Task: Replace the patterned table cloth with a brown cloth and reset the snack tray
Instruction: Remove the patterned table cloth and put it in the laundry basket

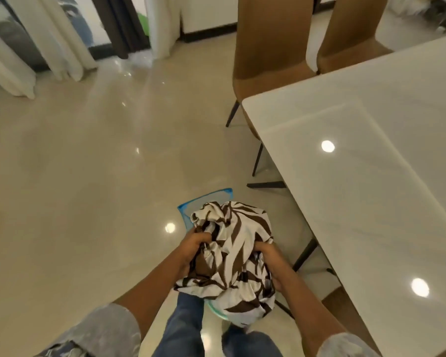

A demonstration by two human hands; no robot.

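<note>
The patterned table cloth, white with brown leaf shapes, is bunched into a bundle in front of me. My left hand grips its left side and my right hand grips its right side, fingers curled into the fabric. The bundle hangs over a blue-rimmed mesh basket standing on the floor; whether the cloth rests in it I cannot tell. The white table to the right is bare. No brown cloth or snack tray is in view.
Two brown chairs stand at the table's far side, and a brown chair seat shows under its near edge. Black table legs angle down beside the basket. Pale curtains hang at the back left. Glossy floor stretches to the left.
</note>
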